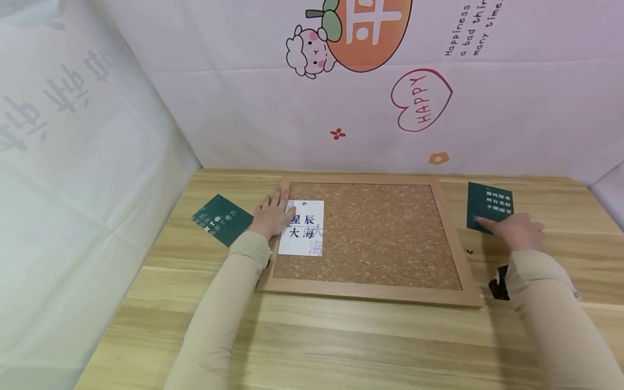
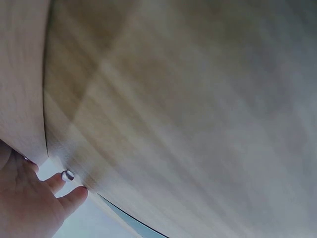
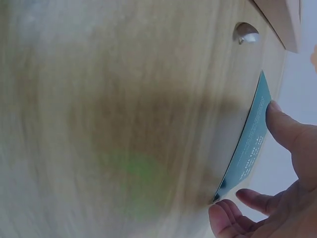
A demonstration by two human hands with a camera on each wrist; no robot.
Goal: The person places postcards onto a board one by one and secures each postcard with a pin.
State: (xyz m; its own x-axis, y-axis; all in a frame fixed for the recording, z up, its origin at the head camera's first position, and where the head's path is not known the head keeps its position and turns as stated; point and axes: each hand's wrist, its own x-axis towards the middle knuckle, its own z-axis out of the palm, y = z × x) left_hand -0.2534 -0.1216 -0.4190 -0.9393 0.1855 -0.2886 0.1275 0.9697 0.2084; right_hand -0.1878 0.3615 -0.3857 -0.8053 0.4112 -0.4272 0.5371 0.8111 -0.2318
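In the head view my left hand (image 1: 271, 216) lies with fingers extended over the left rail of a wood-framed corkboard (image 1: 380, 233). It overlaps the left side of a white card (image 1: 307, 238) with dark lettering, which has a small tack (image 1: 304, 204) at its top. My right hand (image 1: 520, 230) is at a dark green card (image 1: 480, 197) to the board's right. Its thumb (image 3: 277, 119) touches that card, and the other fingers are spread apart from the thumb, near the card's corner in the right wrist view.
Another green card (image 1: 221, 219) lies left of the board. A round metal tack (image 1: 469, 251) sits between the board and my right hand. Beside my right wrist is a small black item (image 1: 499, 283), partly hidden. A printed white cloth (image 1: 244, 119) rises behind the wooden table (image 1: 341, 341).
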